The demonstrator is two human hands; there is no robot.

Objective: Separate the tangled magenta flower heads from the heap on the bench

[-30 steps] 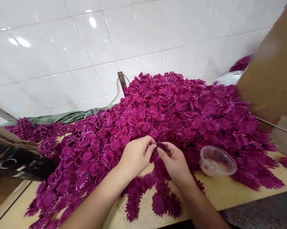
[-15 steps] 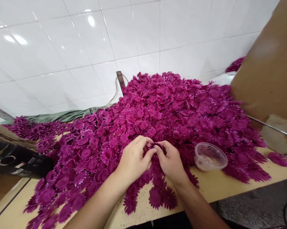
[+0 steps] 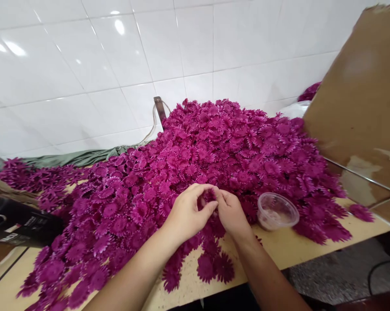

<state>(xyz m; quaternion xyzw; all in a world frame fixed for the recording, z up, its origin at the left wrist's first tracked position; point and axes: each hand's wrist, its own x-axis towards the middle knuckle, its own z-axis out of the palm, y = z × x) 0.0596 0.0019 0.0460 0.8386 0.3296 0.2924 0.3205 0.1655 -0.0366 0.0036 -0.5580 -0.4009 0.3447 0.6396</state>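
Observation:
My left hand (image 3: 191, 212) and my right hand (image 3: 231, 211) meet at the fingertips in front of a large heap of purple artificial flowers (image 3: 207, 142). Between the pinched fingers of both hands is a purple flower head (image 3: 210, 196), mostly covered by them. A few loose flower heads (image 3: 210, 267) lie on the table (image 3: 195, 293) below my wrists. To the right of my right hand stands a round clear plastic tub (image 3: 277, 211); small pale contents, too blurred to name, lie at its bottom.
A white tiled wall (image 3: 117, 65) rises behind the heap. On the right leans a big brown cardboard sheet (image 3: 359, 103); a black box (image 3: 23, 222) stands at the left. Green cloth (image 3: 74, 158) runs along the back edge, near a dark metal bracket (image 3: 160, 111).
My fingers have drawn closer together around the flower head, hiding more of it, and my right hand has turned slightly. The whole view has shifted a little.

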